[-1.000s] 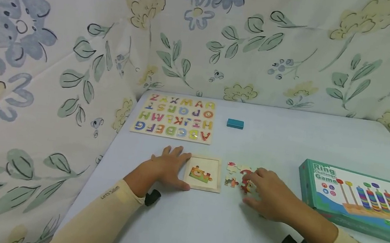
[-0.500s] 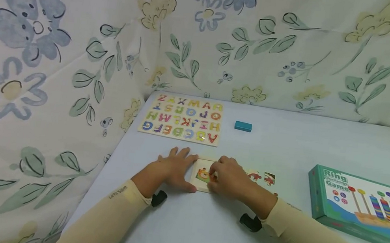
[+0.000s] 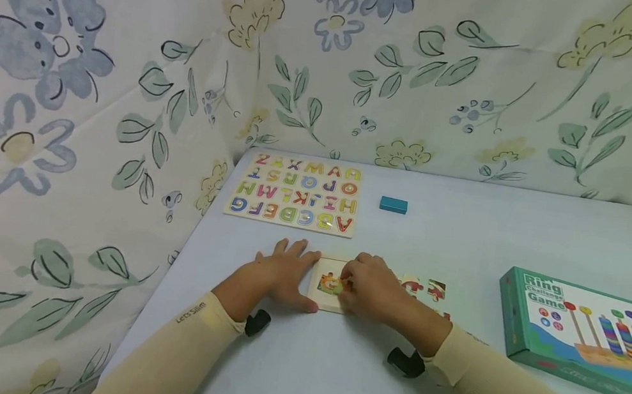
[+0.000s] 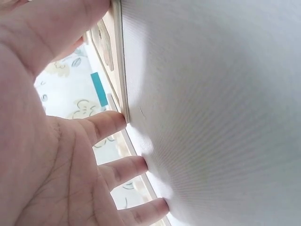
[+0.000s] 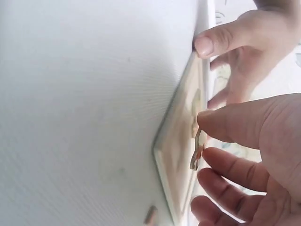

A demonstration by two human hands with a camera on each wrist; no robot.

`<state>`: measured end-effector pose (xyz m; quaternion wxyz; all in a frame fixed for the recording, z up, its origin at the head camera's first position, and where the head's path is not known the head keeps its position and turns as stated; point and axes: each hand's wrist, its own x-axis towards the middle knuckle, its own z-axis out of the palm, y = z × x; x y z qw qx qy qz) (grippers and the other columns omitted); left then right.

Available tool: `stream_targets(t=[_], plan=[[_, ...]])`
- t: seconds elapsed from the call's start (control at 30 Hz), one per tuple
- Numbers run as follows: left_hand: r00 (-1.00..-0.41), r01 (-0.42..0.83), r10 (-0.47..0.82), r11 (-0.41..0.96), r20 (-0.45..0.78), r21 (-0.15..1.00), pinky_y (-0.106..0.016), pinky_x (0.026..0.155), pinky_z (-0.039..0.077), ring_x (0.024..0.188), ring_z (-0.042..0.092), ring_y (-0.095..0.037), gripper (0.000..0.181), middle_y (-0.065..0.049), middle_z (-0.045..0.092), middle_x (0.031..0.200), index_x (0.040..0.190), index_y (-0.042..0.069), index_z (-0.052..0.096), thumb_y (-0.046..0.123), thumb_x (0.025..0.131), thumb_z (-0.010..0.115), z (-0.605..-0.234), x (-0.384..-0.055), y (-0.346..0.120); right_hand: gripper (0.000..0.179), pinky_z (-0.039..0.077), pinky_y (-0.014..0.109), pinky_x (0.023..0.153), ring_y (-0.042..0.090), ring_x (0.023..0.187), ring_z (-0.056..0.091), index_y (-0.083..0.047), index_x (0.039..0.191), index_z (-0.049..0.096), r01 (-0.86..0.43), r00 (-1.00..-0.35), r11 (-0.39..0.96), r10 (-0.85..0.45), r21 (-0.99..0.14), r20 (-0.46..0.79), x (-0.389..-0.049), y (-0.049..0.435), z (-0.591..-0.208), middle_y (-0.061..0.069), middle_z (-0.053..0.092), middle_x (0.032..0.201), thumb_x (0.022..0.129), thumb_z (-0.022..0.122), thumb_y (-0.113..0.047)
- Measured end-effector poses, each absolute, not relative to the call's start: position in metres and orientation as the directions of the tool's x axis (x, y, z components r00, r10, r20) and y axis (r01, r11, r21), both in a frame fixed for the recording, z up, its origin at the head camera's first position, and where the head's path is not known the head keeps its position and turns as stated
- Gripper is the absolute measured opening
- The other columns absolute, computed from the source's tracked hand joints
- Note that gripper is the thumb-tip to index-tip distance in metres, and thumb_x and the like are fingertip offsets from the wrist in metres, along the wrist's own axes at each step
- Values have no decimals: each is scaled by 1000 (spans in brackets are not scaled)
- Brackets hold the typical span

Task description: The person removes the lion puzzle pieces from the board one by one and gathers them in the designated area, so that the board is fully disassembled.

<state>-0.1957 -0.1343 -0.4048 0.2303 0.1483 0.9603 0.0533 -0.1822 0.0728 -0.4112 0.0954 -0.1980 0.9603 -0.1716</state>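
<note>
A shallow square wooden puzzle tray [image 3: 329, 304] lies on the table with joined jigsaw pieces [image 3: 329, 283] inside it. My left hand [image 3: 283, 277] has its fingers spread at the tray's left side, thumb and index fingertip against the edge; the other fingertips rest on the table in the left wrist view. Over the tray's right part, my right hand [image 3: 371, 291] pinches a thin wooden jigsaw piece [image 5: 197, 149] between thumb and fingers. In the right wrist view that piece stands tilted, close over the tray. The right hand covers the tray's right part in the head view.
Loose jigsaw pieces [image 3: 436, 290] lie right of the tray, partly behind the right hand. A wooden alphabet board [image 3: 293, 193] is at the back left, a small teal block [image 3: 393, 205] beside it. A green-edged Ring Challenge Game box [image 3: 585, 334] occupies the right side.
My right hand has gone left from the loose pieces to the tray, now pinching a jigsaw piece. The joined pieces in the tray have turned slightly. My left hand stays at the tray's edge.
</note>
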Motion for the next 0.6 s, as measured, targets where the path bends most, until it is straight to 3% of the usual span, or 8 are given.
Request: stream_targets(t=[0.4,0.6], plan=[[-846,264,317,948,-429,180,-80,111,22,156,9,-45,105,-8,14,172,162,28,28,65,78,79,-404,-195,-132,21,53,37,82,23,99,55,-13,103,72,-338,-930,878,-366,-339,-20,-155,127,-396,3,64,104,86,82,-20],[-844,262,319,946,-432,189,-81,110,21,156,8,-45,104,-8,14,172,162,29,28,64,78,79,-404,-196,-135,22,54,35,79,19,93,54,-14,96,72,-350,-928,890,-372,-293,-21,-129,158,-405,-2,61,94,80,87,-19]])
